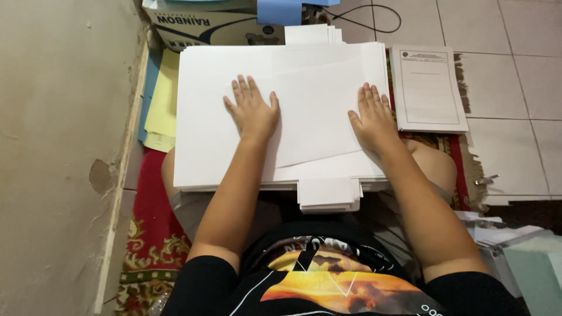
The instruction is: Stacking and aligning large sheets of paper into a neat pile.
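Printed document (430, 88) right of paper stack (205, 140)

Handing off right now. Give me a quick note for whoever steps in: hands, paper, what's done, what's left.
Left hand: flat, palm down on the loose top sheet, holding nothing.
Right hand: flat on the same sheet's right edge.
White paper stack rests on the lap; the top sheet lies skewed. A narrower stack pokes out underneath.
Printed document lies to the right on the floor.
Done: sheets piled. Left: likely squaring the top sheet.
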